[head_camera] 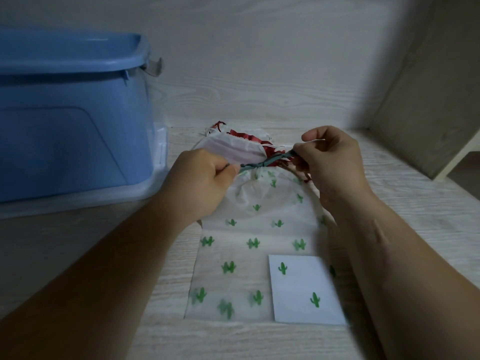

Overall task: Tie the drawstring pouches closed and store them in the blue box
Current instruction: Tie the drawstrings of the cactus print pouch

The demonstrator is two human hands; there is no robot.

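At mid-frame both hands curl tight, the left hand (205, 175) and right hand (330, 162) each pinching an end of the green drawstring (255, 165) over the cactus pouch (249, 229), blue box (67, 120) upper left.

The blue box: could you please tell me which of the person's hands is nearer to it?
Left. The left hand pinches the green drawstring on the side toward the blue box; the right hand holds the cord's other end, farther off across the cactus pouch.
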